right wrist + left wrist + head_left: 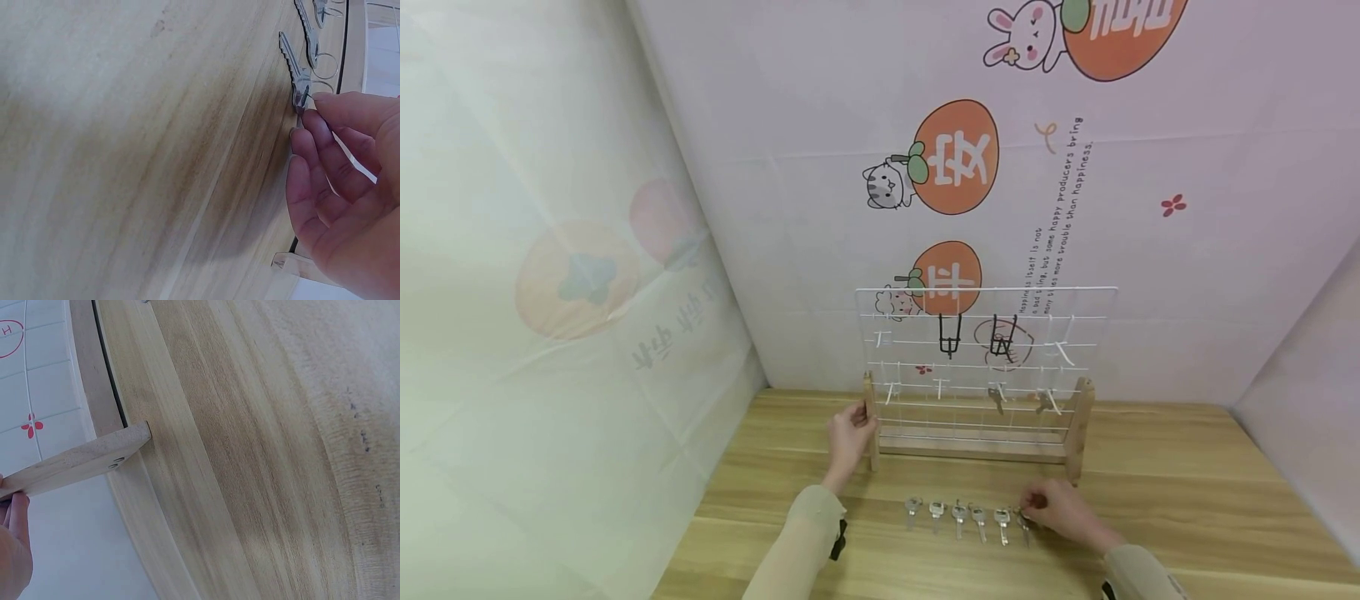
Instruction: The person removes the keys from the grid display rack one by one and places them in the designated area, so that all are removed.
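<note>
My left hand (852, 433) holds the left wooden upright (870, 425) of a white wire grid rack (985, 367). In the left wrist view, fingertips (20, 509) lie against that upright's side. My right hand (1063, 510) is at the right end of a row of several silver keys on the table. It pinches the head of the rightmost key (292, 69) between thumb and finger, close to its ring. The key's toothed blade points away from the hand. Beside it lies another key (306, 28) with a ring.
White hooks (940, 388) and two black hooks (950, 335) are on the grid. Two keys (996, 398) hang from the lower right hooks. A wooden crossbar (970, 448) joins the rack's feet. Printed white cloth (805, 208) stands behind and to the sides of the wooden table (1165, 467).
</note>
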Demonstrator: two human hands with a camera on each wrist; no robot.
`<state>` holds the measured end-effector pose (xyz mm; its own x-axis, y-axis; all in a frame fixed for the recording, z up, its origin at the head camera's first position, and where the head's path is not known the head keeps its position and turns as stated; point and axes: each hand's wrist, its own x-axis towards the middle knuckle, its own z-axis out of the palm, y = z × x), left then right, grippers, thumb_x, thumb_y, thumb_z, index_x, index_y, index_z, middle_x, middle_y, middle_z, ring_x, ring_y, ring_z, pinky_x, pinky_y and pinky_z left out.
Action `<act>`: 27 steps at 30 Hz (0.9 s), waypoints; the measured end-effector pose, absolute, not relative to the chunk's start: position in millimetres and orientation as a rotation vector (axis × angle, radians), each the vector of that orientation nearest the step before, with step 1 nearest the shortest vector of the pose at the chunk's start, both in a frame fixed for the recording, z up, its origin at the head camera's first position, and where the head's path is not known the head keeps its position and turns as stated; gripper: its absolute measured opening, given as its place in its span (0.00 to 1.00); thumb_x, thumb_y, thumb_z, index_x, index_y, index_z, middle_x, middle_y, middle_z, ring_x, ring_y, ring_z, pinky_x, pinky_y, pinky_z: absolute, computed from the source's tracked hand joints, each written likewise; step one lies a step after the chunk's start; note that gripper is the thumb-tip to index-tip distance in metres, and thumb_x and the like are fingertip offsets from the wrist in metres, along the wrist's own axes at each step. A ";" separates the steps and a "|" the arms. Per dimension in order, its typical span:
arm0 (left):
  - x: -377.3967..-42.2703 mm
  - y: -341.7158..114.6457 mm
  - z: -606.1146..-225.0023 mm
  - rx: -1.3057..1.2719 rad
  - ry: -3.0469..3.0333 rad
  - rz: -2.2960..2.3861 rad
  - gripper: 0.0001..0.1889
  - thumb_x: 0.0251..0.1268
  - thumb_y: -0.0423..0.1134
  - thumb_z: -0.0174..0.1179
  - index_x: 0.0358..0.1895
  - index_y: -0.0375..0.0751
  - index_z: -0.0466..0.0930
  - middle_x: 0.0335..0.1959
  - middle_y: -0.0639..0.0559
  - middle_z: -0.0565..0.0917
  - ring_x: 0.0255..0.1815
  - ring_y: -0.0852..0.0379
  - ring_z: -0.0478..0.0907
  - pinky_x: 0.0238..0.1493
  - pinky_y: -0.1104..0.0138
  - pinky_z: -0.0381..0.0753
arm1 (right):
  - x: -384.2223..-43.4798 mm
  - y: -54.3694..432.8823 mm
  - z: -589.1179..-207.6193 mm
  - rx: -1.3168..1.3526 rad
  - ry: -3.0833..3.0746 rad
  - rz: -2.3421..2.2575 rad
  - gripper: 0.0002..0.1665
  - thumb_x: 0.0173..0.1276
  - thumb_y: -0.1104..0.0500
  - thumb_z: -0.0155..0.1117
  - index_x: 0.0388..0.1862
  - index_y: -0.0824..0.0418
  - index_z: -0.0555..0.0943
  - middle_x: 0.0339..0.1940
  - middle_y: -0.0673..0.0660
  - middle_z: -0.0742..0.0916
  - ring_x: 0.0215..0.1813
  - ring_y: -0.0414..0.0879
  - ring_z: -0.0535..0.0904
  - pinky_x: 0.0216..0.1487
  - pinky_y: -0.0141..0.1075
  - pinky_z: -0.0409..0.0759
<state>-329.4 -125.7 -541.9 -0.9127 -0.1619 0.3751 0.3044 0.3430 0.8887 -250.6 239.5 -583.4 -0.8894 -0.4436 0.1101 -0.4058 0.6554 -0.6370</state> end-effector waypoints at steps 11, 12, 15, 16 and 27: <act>-329.6 -125.9 -540.8 -0.120 -2.222 -1.577 0.14 0.55 0.21 0.64 0.46 0.21 0.82 0.43 0.27 0.86 0.44 0.36 0.88 0.44 0.63 0.92 | -247.0 243.3 -579.0 -0.679 2.714 -1.183 0.04 0.60 0.66 0.68 0.34 0.64 0.82 0.29 0.54 0.86 0.27 0.30 0.75 0.24 0.25 0.80; -329.9 -125.8 -540.7 -0.120 -2.224 -1.575 0.14 0.56 0.22 0.64 0.46 0.21 0.82 0.43 0.27 0.86 0.44 0.36 0.88 0.44 0.63 0.92 | -246.7 243.6 -577.7 -0.661 2.703 -1.192 0.04 0.60 0.66 0.68 0.34 0.64 0.82 0.29 0.55 0.86 0.26 0.30 0.75 0.23 0.25 0.80; -330.8 -125.9 -540.9 -0.115 -2.230 -1.569 0.13 0.56 0.22 0.64 0.46 0.22 0.82 0.43 0.28 0.86 0.44 0.37 0.88 0.44 0.64 0.92 | -246.3 244.7 -572.3 -0.636 2.701 -1.191 0.06 0.62 0.64 0.68 0.36 0.64 0.82 0.30 0.54 0.87 0.26 0.33 0.76 0.23 0.26 0.81; -331.1 -126.0 -541.1 -0.118 -2.231 -1.565 0.13 0.57 0.22 0.64 0.46 0.22 0.82 0.43 0.28 0.86 0.44 0.37 0.88 0.44 0.64 0.92 | -246.5 244.8 -570.2 -0.631 2.711 -1.185 0.06 0.62 0.63 0.68 0.37 0.64 0.82 0.31 0.55 0.87 0.27 0.33 0.77 0.25 0.26 0.82; -330.3 -126.5 -541.4 -0.127 -2.222 -1.611 0.14 0.57 0.21 0.64 0.48 0.21 0.81 0.45 0.26 0.86 0.45 0.36 0.87 0.45 0.65 0.91 | -255.8 236.5 -547.0 -0.543 2.991 -1.175 0.07 0.61 0.66 0.68 0.39 0.65 0.84 0.35 0.56 0.89 0.33 0.36 0.81 0.35 0.24 0.84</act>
<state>-330.3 -126.5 -541.4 -0.9192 -0.1533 0.3628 0.2973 0.3343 0.8944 -255.8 236.5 -547.0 -0.9378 -0.2623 0.2274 -0.3469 0.6856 -0.6400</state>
